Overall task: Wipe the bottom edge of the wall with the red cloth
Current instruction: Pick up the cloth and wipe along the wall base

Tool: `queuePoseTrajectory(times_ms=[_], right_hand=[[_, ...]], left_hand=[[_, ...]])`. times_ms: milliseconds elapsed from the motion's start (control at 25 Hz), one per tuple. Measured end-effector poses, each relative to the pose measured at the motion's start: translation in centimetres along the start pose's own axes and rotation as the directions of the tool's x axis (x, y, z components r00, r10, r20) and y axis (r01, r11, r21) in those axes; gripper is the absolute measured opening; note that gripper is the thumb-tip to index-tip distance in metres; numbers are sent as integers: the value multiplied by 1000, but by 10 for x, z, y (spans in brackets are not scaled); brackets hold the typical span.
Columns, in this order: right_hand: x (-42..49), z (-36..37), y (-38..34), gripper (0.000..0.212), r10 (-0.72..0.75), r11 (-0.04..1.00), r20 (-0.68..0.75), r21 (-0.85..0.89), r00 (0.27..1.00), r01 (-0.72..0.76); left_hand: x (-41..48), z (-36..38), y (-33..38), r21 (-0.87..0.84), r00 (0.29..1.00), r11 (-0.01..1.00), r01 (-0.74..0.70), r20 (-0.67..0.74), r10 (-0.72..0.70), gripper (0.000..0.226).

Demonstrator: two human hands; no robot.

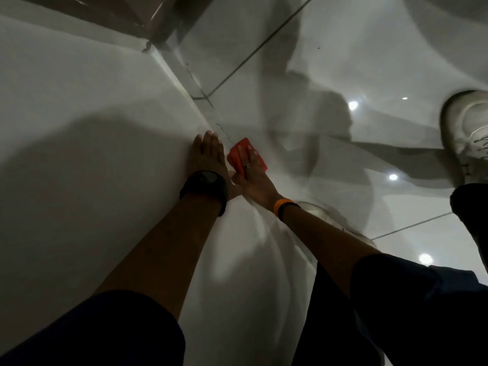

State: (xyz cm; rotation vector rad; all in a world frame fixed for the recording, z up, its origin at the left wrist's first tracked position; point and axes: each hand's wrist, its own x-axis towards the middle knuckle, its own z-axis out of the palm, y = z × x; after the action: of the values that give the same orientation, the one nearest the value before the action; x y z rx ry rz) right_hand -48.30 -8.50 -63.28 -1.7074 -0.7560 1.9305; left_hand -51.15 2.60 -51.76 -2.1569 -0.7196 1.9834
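Observation:
The white wall (79,101) fills the left side and meets the glossy tiled floor (330,62) along a diagonal bottom edge (184,83). My left hand (207,154), with a black watch on its wrist, lies flat and open against the wall just above that edge. My right hand (253,173), wearing a ring and an orange wristband, presses the folded red cloth (241,155) down onto the floor right beside the wall's bottom edge. The cloth's near part is hidden under my fingers.
A white shoe (467,133) stands on the floor at the right. A thin dark hair or thread (224,132) lies by the edge just beyond the cloth. A brown marbled surface (105,14) meets the wall at the top left. Grout lines cross the floor tiles.

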Motion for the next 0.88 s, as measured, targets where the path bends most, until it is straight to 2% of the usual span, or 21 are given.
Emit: queuePoseTrajectory(times_ms=[200, 360, 440, 600, 720, 800, 880], right_hand=[[36, -2, -19, 63, -58, 998, -23, 19, 998, 58], [60, -19, -43, 76, -12, 982, -48, 188, 999, 21], [43, -16, -30, 82, -5, 984, -63, 180, 998, 16], [9, 0, -3, 73, 63, 990, -59, 131, 996, -55], [47, -12, -48, 77, -43, 984, -120, 169, 992, 63], [72, -29, -80, 63, -93, 978, -83, 178, 992, 106], [74, -34, -76, 55, -75, 977, -56, 196, 996, 85]], left_hand=[[9, 4, -16, 10, 996, 1000, 20, 84, -21, 119], [17, 1, -21, 10, 997, 1000, 18, 73, -19, 118], [20, 2, -21, 16, 998, 1000, 20, 67, -21, 119], [21, 2, -25, 8, 997, 1000, 23, 70, -23, 121], [21, 0, -26, 1, 997, 1000, 26, 69, -26, 121], [22, 0, -27, 2, 997, 1000, 26, 75, -26, 121], [21, -2, -27, -2, 997, 1000, 20, 71, -20, 120]])
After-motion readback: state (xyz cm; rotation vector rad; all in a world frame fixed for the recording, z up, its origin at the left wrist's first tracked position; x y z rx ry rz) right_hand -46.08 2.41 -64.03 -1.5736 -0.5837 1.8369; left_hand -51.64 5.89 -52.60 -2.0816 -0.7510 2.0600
